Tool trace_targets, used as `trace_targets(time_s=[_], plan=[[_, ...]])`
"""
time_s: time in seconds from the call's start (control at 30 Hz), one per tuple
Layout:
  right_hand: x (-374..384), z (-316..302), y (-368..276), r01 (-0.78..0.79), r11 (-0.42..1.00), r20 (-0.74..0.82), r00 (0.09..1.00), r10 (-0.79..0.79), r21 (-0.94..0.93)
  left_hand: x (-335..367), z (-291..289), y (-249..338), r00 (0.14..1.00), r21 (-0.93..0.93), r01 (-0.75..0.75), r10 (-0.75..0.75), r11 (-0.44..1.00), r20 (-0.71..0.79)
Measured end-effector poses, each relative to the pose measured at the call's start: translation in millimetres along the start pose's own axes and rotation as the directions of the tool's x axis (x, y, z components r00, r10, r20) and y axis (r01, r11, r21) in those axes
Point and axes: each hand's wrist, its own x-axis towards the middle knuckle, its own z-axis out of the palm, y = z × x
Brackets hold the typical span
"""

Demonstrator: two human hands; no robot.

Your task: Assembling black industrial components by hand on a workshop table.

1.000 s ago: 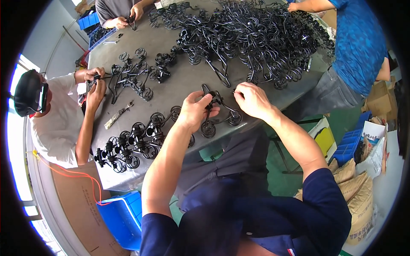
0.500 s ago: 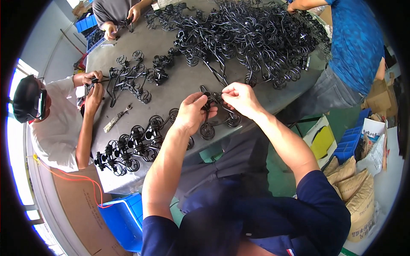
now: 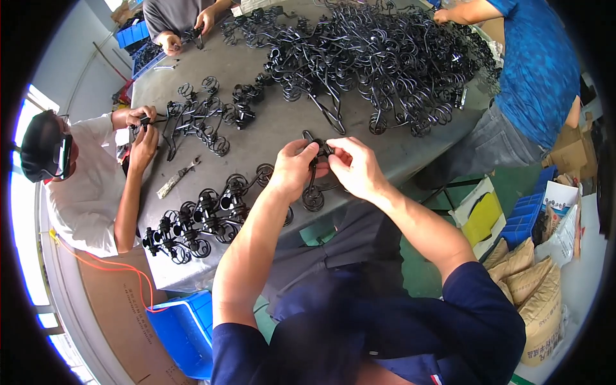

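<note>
Over the table's near edge I hold a black coiled wire part [image 3: 312, 199], with spiral loops and a dark clamp-like piece at its top. My left hand [image 3: 295, 169] is closed around the clamp end, thumb on top. From the other side, my right hand [image 3: 355, 168] pinches at the same clamp, its fingertips close to the left thumb. What exactly lies between the right fingertips is hidden. One loop hangs below my left fingers. To the left, a row of similar black coiled parts with clamps [image 3: 206, 204] lies along the near edge.
A large tangled heap of black coiled wire parts [image 3: 385, 64] covers the far table [image 3: 256, 154]. A wrench [image 3: 178, 177] and a smaller cluster [image 3: 205, 115] lie left. Co-workers sit left and far left; another stands right. Blue bins [image 3: 183, 333] and paper sacks [image 3: 536, 308] stand below.
My right hand has turned inward and come closer to my left hand at the clamp. The right-hand loop of the held part is now mostly hidden behind it.
</note>
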Motion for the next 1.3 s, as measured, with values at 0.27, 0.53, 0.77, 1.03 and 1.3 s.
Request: trace_targets(time_s=[0.27,0.53,0.77,1.03,1.3], plan=[[14.9,-21.8,19.9,-0.229,0.91,0.102,0.973,0.206,0.345,5.7,14.8,7.4,0.99,0.005,0.124,-0.123,0.992,-0.071],[7.1,-51.9,39.2,0.085,0.913,0.022,0.996,-0.083,-0.4,3.9,19.4,6.6,0.991,0.066,0.068,-0.059,0.995,-0.12],[1.1,-39.5,48.3,0.144,0.885,0.137,0.986,-0.091,-0.443,3.4,21.0,9.9,0.993,0.054,0.086,-0.081,0.995,-0.082],[12.2,-36.1,42.5,0.179,0.879,0.184,0.977,-0.107,-0.442,2.9,22.4,6.3,0.994,0.118,0.025,-0.012,0.993,-0.104],[21.9,-40.1,31.0,-0.098,0.95,0.112,0.991,0.068,0.295,-7.3,18.6,4.0,1.0,-0.012,-0.002,0.002,1.0,-0.028]])
